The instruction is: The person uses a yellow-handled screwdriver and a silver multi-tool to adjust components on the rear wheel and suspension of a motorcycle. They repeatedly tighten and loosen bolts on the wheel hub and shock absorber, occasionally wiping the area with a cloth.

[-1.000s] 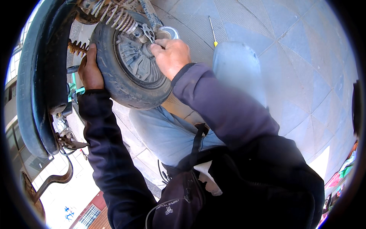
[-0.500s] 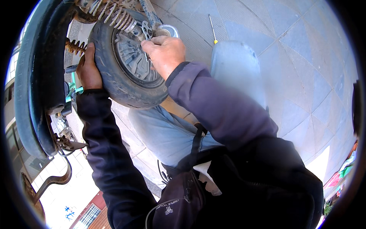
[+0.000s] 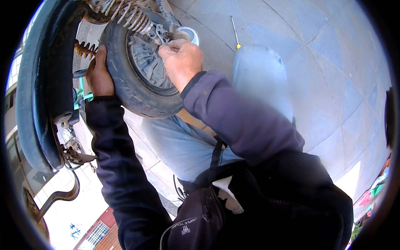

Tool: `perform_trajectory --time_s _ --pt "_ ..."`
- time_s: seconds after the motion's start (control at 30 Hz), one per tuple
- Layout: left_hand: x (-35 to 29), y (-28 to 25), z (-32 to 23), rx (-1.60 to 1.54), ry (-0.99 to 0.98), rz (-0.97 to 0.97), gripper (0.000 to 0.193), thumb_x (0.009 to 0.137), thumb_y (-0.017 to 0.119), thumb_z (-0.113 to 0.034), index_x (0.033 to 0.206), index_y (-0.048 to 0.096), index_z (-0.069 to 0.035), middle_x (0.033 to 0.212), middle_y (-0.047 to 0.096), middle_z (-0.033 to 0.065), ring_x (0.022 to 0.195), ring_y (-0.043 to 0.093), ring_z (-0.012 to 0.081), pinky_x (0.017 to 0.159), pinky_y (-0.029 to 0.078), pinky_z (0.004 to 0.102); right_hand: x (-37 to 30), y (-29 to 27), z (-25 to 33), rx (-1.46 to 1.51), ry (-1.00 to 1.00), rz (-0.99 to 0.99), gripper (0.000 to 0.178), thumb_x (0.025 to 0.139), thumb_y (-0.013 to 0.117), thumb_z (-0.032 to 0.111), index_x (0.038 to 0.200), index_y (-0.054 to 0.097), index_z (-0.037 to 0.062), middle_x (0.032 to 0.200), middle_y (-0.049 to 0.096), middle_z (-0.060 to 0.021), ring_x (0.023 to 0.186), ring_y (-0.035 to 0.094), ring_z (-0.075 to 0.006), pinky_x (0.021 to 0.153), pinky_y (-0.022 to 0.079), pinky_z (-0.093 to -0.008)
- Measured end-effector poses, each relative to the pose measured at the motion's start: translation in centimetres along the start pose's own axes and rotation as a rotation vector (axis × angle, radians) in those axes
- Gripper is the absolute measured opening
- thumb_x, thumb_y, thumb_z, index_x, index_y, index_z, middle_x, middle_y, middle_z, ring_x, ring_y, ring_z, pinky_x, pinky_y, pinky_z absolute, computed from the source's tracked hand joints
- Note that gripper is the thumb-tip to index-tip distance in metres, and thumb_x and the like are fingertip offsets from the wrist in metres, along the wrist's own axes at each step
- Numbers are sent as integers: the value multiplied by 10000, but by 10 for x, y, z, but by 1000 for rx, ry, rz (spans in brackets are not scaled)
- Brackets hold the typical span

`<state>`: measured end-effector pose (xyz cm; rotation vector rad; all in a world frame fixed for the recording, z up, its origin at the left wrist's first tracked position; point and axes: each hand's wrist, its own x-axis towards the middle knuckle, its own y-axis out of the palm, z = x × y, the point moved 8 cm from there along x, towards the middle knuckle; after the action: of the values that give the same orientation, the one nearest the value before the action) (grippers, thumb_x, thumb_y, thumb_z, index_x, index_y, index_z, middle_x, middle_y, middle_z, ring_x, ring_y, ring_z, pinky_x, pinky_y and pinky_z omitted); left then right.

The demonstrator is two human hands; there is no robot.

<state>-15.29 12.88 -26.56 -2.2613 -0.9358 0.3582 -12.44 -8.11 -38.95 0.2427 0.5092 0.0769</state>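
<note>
A small black-tyred wheel [image 3: 143,100] with a dusty grey metal hub [image 3: 148,62] stands in front of me. My left hand [image 3: 100,75] grips the tyre's left side, its thumb along the tread and the other fingers hidden behind. At the axle, near the top of the hub, my right hand [image 3: 182,60] is closed round a silver wrench [image 3: 161,32]. The wrench's notched head sticks out above my fingers, beside the lower end of a coil-spring shock absorber [image 3: 135,20]. My hand hides the rest of it, and I cannot see whether it sits on a nut.
A long black vehicle seat [image 3: 43,91] runs down the left, with a second, rusty spring [image 3: 85,50] beside the tyre. A screwdriver [image 3: 236,35] with a yellow handle lies on the grey paving [image 3: 316,79], near my jeans-clad knee [image 3: 258,71].
The wrench in my right hand has turned a little, and its shank below my fingers no longer shows. My left hand stays on the tyre. The whole view has shifted slightly.
</note>
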Motion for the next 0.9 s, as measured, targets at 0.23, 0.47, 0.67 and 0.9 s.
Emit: perform_trajectory --time_s 0.23,0.47,0.67,0.9 --pt "-5 -1 0 -55 -9 -8 529 877 588 -362 1164 581 82 1104 618 123 950 570 177 890 424 278 2 3 1 171 252 158 328 775 615 166 964 636 -101 782 661 -154 646 638 -201 531 510 -289" --pt "0 -4 3 12 -14 -12 532 877 589 -365 1162 581 84 1095 621 125 944 572 178 883 428 277 -2 -3 6 -64 -57 -87 222 744 638 177 825 645 -29 747 662 -181 737 644 -316 718 493 -360" --pt "1 -4 4 8 -14 -5 534 878 586 -366 1165 580 84 1103 617 127 947 569 179 889 422 281 6 12 -22 241 66 -39 235 757 642 185 847 631 -32 769 662 -172 742 641 -288 710 482 -346" --pt "-4 -3 -1 -2 -18 -8 540 880 579 -371 1177 574 80 1106 617 129 955 567 182 894 421 284 6 17 -25 217 107 15 262 769 635 182 893 629 -48 768 655 -170 733 628 -256 707 475 -331"
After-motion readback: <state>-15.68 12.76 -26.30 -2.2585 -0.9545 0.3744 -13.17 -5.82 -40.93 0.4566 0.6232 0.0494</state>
